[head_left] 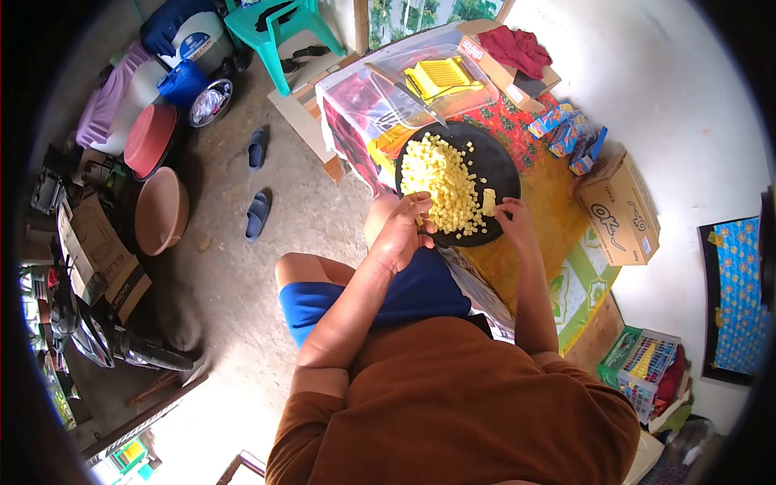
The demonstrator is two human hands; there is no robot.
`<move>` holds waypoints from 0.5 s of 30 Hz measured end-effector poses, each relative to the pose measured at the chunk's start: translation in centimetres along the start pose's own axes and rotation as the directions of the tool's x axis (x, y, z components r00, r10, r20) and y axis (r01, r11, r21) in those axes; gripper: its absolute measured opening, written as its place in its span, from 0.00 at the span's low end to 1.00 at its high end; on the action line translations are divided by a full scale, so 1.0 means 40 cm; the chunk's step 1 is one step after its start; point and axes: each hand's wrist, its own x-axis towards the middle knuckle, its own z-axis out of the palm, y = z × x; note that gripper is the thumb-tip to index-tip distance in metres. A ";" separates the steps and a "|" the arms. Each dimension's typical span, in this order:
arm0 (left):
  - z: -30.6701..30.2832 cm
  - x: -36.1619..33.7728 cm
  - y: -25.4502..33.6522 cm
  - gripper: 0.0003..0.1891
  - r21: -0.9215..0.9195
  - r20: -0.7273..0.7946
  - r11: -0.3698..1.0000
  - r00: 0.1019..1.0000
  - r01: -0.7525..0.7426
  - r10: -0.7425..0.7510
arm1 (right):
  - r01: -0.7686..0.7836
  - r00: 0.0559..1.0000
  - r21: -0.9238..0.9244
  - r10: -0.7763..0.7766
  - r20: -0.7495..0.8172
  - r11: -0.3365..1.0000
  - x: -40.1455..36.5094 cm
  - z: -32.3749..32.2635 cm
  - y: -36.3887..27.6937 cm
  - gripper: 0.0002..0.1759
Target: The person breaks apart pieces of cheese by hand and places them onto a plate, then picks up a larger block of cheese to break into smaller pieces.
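A round black tray (495,158) holds a heap of pale yellow diced cubes (439,178), with several loose ones scattered around the heap. My left hand (402,229) is at the tray's near-left edge, beside the heap, its fingers loosely curled and the tips apart. On the tray's right side, my right hand (514,220) has its thumb and fingers pinched at a larger pale yellow slab (489,202). The slab stands out from the cubes by its size. Bare black surface shows at the tray's right and back.
Behind the tray, a knife (420,103) lies across a clear plastic bin (364,89) near a yellow slotted rack (442,78). Blue packets (570,137) and a cardboard box (618,210) are to the right. Slippers (258,214), basins (162,212) and a green chair (283,32) stand on the floor.
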 end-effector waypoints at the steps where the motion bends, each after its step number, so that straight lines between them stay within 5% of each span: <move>1: 0.001 0.002 -0.003 0.23 0.005 0.000 1.000 1.000 0.005 -0.005 | -0.007 1.000 -0.019 0.008 0.005 1.000 -0.008 -0.003 -0.001 0.08; 9: -0.005 0.019 -0.022 0.23 -0.060 0.070 0.998 0.998 0.015 -0.011 | 0.008 1.000 -0.248 -0.005 0.014 0.969 -0.052 -0.068 -0.061 0.12; 15: -0.017 0.036 -0.033 0.19 -0.052 0.231 0.997 0.972 0.055 -0.042 | 0.083 0.996 0.103 -0.081 -0.024 0.991 -0.032 -0.074 -0.114 0.19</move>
